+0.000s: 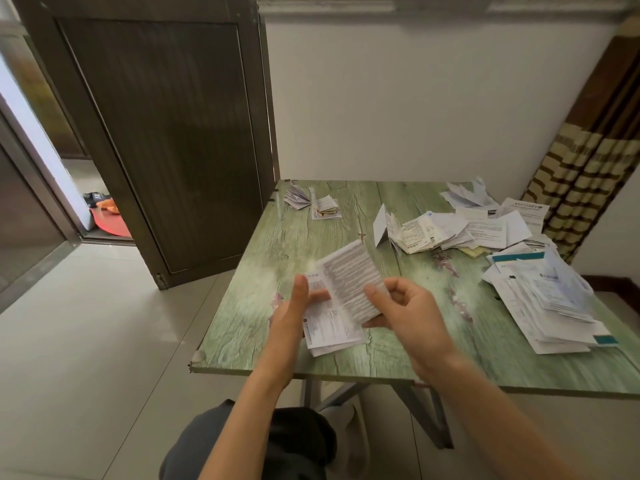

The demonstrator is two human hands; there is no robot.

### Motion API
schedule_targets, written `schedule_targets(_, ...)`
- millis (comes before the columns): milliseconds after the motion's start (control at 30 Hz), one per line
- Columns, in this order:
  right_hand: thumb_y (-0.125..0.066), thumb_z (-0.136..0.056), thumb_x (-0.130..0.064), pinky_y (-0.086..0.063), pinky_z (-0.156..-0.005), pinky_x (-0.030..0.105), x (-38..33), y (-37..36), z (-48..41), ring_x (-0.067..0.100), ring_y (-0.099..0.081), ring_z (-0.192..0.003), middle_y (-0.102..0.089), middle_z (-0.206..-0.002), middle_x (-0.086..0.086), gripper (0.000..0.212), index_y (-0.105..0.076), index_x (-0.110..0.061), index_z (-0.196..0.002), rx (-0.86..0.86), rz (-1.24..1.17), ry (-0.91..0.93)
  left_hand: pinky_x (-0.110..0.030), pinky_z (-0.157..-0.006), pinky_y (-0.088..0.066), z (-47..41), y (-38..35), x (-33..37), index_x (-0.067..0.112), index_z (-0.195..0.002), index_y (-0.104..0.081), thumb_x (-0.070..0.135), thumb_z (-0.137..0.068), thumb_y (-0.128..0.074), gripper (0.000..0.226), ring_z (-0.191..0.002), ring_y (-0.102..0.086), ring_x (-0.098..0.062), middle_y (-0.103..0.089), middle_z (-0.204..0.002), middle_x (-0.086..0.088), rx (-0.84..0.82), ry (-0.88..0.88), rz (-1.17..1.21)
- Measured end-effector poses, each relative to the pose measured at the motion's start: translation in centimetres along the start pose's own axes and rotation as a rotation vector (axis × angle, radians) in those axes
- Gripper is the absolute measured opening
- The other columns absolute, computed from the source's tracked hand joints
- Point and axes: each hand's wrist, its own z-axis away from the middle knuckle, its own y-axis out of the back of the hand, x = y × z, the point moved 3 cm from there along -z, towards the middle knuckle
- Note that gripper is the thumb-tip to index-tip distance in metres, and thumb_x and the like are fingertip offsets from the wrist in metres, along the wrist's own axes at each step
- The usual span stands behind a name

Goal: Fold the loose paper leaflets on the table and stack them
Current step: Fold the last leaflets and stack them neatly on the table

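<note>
A printed white leaflet [349, 278] is held tilted above the near left part of the green table [408, 337], blurred by motion. My right hand [405, 310] pinches its lower right edge. My left hand [294, 313] grips its left side, thumb up. Under it lies a small stack of leaflets [329, 330] flat on the table. Heaps of loose leaflets lie at the right: a near heap [543, 303] and a far heap [467, 226].
Two small bundles of folded leaflets [313, 202] sit at the table's far left corner. A dark door [156, 133] stands open at the left. A rolled mat [585, 181] leans on the wall at the right. My knees are under the table's front edge.
</note>
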Motion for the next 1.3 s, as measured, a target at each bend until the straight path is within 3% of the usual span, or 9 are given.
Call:
schedule_targets(167, -0.056, -0.092, -0.005, -0.053, -0.05, 0.022, 1.8, -1.4, 0.4, 0.012, -0.069, -0.064, -0.07, -0.087, 0.009, 0.016, -0.054, -0.009, -0.108, -0.045, 0.09, -0.035, -0.012, -0.061, -0.05, 0.0, -0.1, 0.2, 0.012, -0.092, -0.068, 0.02, -0.091, -0.057, 0.014, -0.075, -0.07, -0.006, -0.074, -0.081, 0.009, 0.059, -0.026, -0.074)
schedule_targets(300, -0.048, -0.098, -0.014, -0.048, -0.047, 0.019, 2.0, -1.8, 0.5, 0.007, -0.064, -0.059, -0.069, -0.083, 0.006, 0.013, -0.051, -0.022, -0.108, -0.091, 0.315, 0.074, -0.013, -0.059, -0.05, -0.1, 0.1, -0.4, 0.008, -0.082, -0.067, 0.018, -0.094, -0.054, 0.02, -0.07, -0.069, -0.005, -0.073, -0.075, 0.004, 0.103, -0.019, -0.124)
schedule_targets(567, -0.032, -0.103, -0.028, -0.05, -0.054, 0.027, 3.4, -3.5, 0.4, 0.011, -0.061, -0.062, -0.064, -0.078, -0.005, 0.031, -0.052, -0.015, -0.122, 0.189, 0.835, 0.419, -0.014, -0.062, -0.051, 0.4, -1.2, -0.3, 0.019, -0.093, -0.065, 0.014, -0.092, -0.056, 0.01, -0.075, -0.067, -0.004, -0.07, -0.084, 0.005, 0.267, -0.127, -0.059)
schedule_targets(734, -0.035, -0.094, -0.031, -0.045, -0.056, 0.023, 4.2, -4.5, 0.9, 0.014, -0.055, -0.07, -0.061, -0.082, 0.0, 0.039, -0.065, -0.01, -0.108, 0.308, 1.067, 0.542, -0.019, -0.08, -0.054, 1.0, -1.4, -0.2, 0.037, -0.146, -0.015, 0.003, -0.091, -0.056, 0.076, -0.099, -0.063, 0.0, -0.051, -0.124, 0.014, 0.325, -0.213, -0.055)
schedule_targets(834, -0.036, -0.101, -0.03, -0.045, -0.083, 0.016, 4.2, -4.7, 0.4, 0.007, -0.054, -0.101, -0.055, -0.112, -0.004, 0.034, -0.051, -0.018, -0.129, 0.075, 0.647, 0.313, -0.01, -0.073, -0.051, 0.9, -1.4, -0.4, 0.028, -0.147, -0.013, 0.003, -0.092, -0.054, 0.074, -0.086, -0.062, 0.013, -0.054, -0.11, 0.016, 0.36, -0.129, 0.064)
schedule_targets(900, -0.038, -0.101, -0.031, -0.049, -0.076, 0.013, 4.3, -5.0, 0.4, 0.0, -0.062, -0.094, -0.062, -0.107, -0.009, 0.027, -0.051, -0.02, -0.121, -0.033, 0.371, 0.156, -0.011, -0.073, -0.052, 0.8, -1.7, -0.6, 0.027, -0.146, -0.019, 0.005, -0.092, -0.054, 0.067, -0.088, -0.063, 0.008, -0.057, -0.113, 0.01, 0.376, -0.107, 0.095)
schedule_targets(1067, -0.05, -0.096, -0.03, -0.056, -0.071, 0.024, 4.0, -4.6, 0.3, 0.006, -0.067, -0.083, -0.068, -0.097, -0.003, 0.023, -0.055, -0.012, -0.111, -0.073, 0.476, 0.279, -0.022, -0.073, -0.055, 0.6, -1.3, -1.3, 0.02, -0.137, -0.037, 0.004, -0.091, -0.056, 0.052, -0.094, -0.065, -0.008, -0.062, -0.106, 0.006, 0.458, -0.025, 0.174)
schedule_targets(1200, -0.065, -0.088, -0.019, -0.056, -0.061, 0.023, 1.4, -2.0, -1.2, 0.01, -0.069, -0.073, -0.07, -0.088, 0.003, 0.015, -0.064, -0.007, -0.097, -0.256, 0.36, 0.15, -0.03, -0.068, -0.058, -0.4, 0.0, -1.1, 0.004, -0.12, -0.054, 0.005, -0.076, -0.067, 0.046, -0.086, -0.07, -0.023, -0.068, -0.104, -0.014, 0.162, 0.138, 0.405)
schedule_targets(1301, -0.069, -0.084, -0.017, -0.039, -0.04, 0.016, -0.5, 0.0, -1.8, 0.005, -0.057, -0.05, -0.065, -0.065, -0.004, 0.008, -0.065, -0.01, -0.086, -0.477, 0.498, -0.026, -0.027, -0.065, -0.056, -0.5, 0.6, -0.4, 0.004, -0.109, -0.061, 0.015, -0.069, -0.071, 0.044, -0.079, -0.069, -0.021, -0.069, -0.095, -0.012, -0.088, 0.182, 0.213)
